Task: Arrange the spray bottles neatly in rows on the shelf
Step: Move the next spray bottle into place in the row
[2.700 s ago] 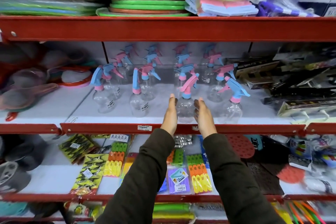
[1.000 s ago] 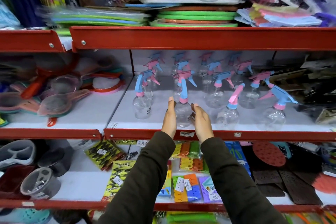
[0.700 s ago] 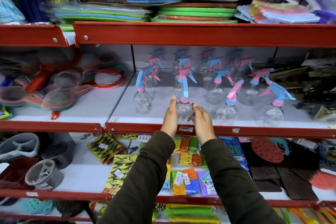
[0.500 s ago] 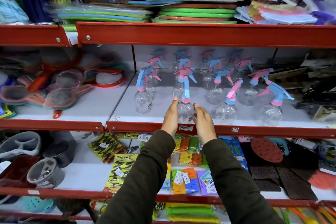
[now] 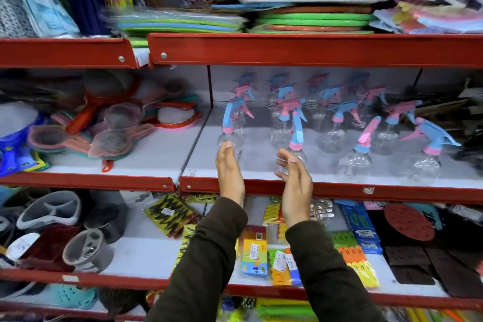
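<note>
— Two hands, what changed?
— They parted: left hand [image 5: 230, 170] and right hand [image 5: 294, 178], both open, probably just brushing spray bottles [image 5: 296, 138] on the shelf [image 5: 339, 189]; front row continues.

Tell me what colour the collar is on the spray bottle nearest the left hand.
Pink collar, under a blue trigger head; head view.

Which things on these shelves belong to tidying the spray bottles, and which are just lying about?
Job: spray bottles, their shelf, left hand, right hand.
Lying about: mesh strainers, stacked mats, peg packs.
</note>
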`<act>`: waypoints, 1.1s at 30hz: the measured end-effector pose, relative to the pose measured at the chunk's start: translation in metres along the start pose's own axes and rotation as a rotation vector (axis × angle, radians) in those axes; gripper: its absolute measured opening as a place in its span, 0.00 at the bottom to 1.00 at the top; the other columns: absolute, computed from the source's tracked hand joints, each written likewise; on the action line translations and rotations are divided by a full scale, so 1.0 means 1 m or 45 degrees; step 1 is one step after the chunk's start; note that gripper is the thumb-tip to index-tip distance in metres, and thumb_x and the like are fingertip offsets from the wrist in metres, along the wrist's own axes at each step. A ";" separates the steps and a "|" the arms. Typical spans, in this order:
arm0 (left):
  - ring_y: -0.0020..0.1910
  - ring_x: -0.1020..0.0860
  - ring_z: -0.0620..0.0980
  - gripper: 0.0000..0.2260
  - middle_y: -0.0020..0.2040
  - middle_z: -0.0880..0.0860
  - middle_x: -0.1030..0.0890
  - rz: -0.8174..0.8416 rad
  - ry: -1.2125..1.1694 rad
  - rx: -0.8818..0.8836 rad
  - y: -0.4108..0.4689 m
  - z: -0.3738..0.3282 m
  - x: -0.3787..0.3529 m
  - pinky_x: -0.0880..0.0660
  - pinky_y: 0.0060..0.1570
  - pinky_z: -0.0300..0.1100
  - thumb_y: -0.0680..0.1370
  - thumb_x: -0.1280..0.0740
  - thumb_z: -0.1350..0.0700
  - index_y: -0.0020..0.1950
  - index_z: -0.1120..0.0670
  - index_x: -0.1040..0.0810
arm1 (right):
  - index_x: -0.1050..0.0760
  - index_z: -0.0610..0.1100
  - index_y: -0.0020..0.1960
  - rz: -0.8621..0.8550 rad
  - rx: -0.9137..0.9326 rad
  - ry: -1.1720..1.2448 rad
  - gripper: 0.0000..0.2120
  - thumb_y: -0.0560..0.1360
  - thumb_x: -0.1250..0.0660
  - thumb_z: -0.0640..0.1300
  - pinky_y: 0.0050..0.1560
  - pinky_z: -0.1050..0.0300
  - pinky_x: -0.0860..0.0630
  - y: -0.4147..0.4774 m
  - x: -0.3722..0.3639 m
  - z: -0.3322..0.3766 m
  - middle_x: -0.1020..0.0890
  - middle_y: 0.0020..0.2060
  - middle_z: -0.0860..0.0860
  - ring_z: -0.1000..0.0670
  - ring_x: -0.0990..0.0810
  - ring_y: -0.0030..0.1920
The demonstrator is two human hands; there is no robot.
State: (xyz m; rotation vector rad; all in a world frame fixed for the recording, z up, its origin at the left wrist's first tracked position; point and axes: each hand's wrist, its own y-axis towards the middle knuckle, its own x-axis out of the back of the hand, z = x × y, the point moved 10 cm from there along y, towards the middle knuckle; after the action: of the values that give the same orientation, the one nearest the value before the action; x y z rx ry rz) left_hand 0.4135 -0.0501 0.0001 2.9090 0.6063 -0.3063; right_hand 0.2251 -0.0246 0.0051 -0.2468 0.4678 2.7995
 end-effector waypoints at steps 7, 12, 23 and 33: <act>0.73 0.34 0.50 0.30 0.78 0.55 0.36 0.119 0.091 0.190 0.062 -0.001 0.017 0.40 0.72 0.43 0.80 0.50 0.37 0.76 0.53 0.37 | 0.31 0.46 0.76 0.295 -0.355 -0.109 0.28 0.82 0.46 0.59 0.80 0.47 0.38 0.035 -0.104 -0.044 0.29 0.78 0.47 0.48 0.32 0.77; 0.57 0.21 0.51 0.22 0.59 0.56 0.21 0.335 0.108 0.252 0.078 0.003 0.008 0.26 0.53 0.40 0.81 0.52 0.38 0.51 0.47 0.23 | 0.28 0.46 0.74 0.376 -0.456 -0.202 0.30 0.81 0.49 0.63 0.78 0.45 0.34 0.047 -0.134 -0.054 0.24 0.73 0.43 0.45 0.27 0.73; 0.37 0.21 0.26 0.19 0.42 0.38 0.19 0.454 0.134 0.184 0.041 0.003 0.030 0.30 0.42 0.26 0.82 0.52 0.41 0.45 0.41 0.24 | 0.24 0.52 0.65 0.312 -0.362 -0.125 0.19 0.82 0.45 0.57 0.76 0.48 0.31 0.009 -0.114 -0.051 0.20 0.60 0.53 0.50 0.23 0.66; 0.76 0.36 0.56 0.29 0.76 0.59 0.33 0.267 0.214 0.214 0.031 0.001 0.044 0.41 0.76 0.56 0.80 0.52 0.37 0.75 0.52 0.35 | 0.29 0.48 0.74 0.282 -0.286 -0.248 0.23 0.83 0.47 0.55 0.74 0.56 0.36 0.004 -0.108 -0.036 0.26 0.72 0.51 0.54 0.29 0.70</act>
State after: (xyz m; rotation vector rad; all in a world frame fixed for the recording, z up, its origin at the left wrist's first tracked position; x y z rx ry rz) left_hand 0.4654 -0.0615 -0.0073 3.1481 0.3049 -0.0904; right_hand 0.3300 -0.0676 -0.0042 0.0357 0.1423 3.0534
